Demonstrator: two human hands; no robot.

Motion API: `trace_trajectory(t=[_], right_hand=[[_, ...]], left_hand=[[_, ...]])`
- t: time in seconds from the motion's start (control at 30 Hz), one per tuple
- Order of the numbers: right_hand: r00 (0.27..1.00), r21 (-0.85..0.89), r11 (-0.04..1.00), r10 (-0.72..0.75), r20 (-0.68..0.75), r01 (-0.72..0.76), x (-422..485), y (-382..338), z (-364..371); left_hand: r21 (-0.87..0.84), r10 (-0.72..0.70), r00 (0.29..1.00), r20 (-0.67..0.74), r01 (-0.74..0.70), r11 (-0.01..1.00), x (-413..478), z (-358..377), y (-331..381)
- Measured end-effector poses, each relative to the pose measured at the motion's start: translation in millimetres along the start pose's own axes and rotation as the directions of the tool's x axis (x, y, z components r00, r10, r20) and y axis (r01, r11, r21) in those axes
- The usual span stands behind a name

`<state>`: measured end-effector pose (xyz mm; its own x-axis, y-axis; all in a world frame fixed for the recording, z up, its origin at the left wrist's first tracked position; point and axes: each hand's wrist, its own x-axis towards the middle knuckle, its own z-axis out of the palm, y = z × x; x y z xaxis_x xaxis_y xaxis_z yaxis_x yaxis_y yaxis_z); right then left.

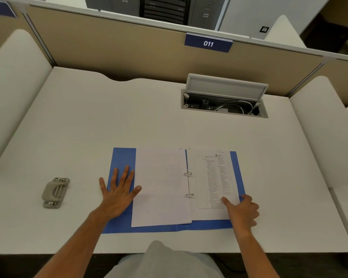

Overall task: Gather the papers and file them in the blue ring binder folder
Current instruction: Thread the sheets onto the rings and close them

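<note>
On the white desk [149, 121] of cubicle 011, the blue ring binder [209, 225] lies open near my edge, papers [161, 187] threaded on its 2 rings [187, 173]. My left hand [119, 194] presses flat on its left cover [122, 157]; my right hand [241, 212] pinches the printed page [211, 177] at its lower corner.

Bare forearms [76, 237] — light grey clothing [163, 259]

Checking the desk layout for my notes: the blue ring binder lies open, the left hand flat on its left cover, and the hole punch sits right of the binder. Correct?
No. The head view shows the hole punch left of the blue ring binder, not right. The binder does lie open, the left hand flat on its left cover.
</note>
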<state>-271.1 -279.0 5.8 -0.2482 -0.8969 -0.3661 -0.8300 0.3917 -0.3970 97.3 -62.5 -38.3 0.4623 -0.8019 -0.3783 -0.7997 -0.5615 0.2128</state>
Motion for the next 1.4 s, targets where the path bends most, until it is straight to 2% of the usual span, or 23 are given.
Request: trace_trajectory(t=[0.1, 0.27, 0.43, 0.53, 0.6, 0.73, 0.9, 1.13, 1.3, 1.33, 1.4], right_hand=[[0.999, -0.059, 0.997, -0.042, -0.032, 0.04, -7, -5, 3], [0.999, -0.013, 0.999, -0.041, -0.036, 0.041, -13, -10, 9], [0.997, 0.189, 0.981, -0.058, 0.057, 0.046, -13, -11, 16], [0.98, 0.45, 0.89, -0.147, 0.134, 0.072, -33, -30, 2], [0.96, 0.525, 0.839, -0.245, 0.133, 0.141, -50, -50, -9], [0.872, 0.5, 0.797, -0.465, 0.152, 0.338, -85, -80, -11], [0.731, 0.442, 0.777, -0.603, 0.319, 0.448, -133, -98, 19], [0.683, 0.357, 0.821, -0.57, 0.458, 0.445, -156, -101, 70], [0.597, 0.371, 0.816, -0.578, 0.557, 0.444, -158, -105, 73], [0.6, 0.391, 0.822, -0.569, 0.563, 0.414, -155, -104, 72], [0.67, 0.426, 0.814, -0.572, 0.473, 0.394, -148, -100, 64]], left_hand=[[0.0, 0.0, 1.0, 0.016, 0.0, 1.0, 0, 0, 1], [-0.011, 0.017, 0.999, 0.028, -0.017, 1.0, -2, -7, 5], [-0.034, 0.017, 0.999, 0.036, -0.016, 0.999, -2, -6, 4], [-0.034, 0.02, 0.999, 0.03, -0.019, 0.999, -2, -6, 5], [-0.028, 0.021, 0.999, 0.027, -0.02, 0.999, -2, -6, 5], [-0.015, 0.02, 0.999, 0.04, -0.019, 1.0, -2, -6, 4], [-0.011, 0.019, 0.999, 0.035, -0.019, 1.0, -2, -6, 4], [-0.016, 0.026, 1.0, 0.004, -0.026, 1.0, 1, 0, -2], [-0.032, 0.037, 0.999, 0.002, -0.037, 0.999, 1, 1, -3], [-0.033, 0.039, 0.999, 0.003, -0.039, 0.999, 1, 2, -3], [-0.035, 0.042, 0.999, -0.001, -0.042, 0.999, 1, 3, -4]])
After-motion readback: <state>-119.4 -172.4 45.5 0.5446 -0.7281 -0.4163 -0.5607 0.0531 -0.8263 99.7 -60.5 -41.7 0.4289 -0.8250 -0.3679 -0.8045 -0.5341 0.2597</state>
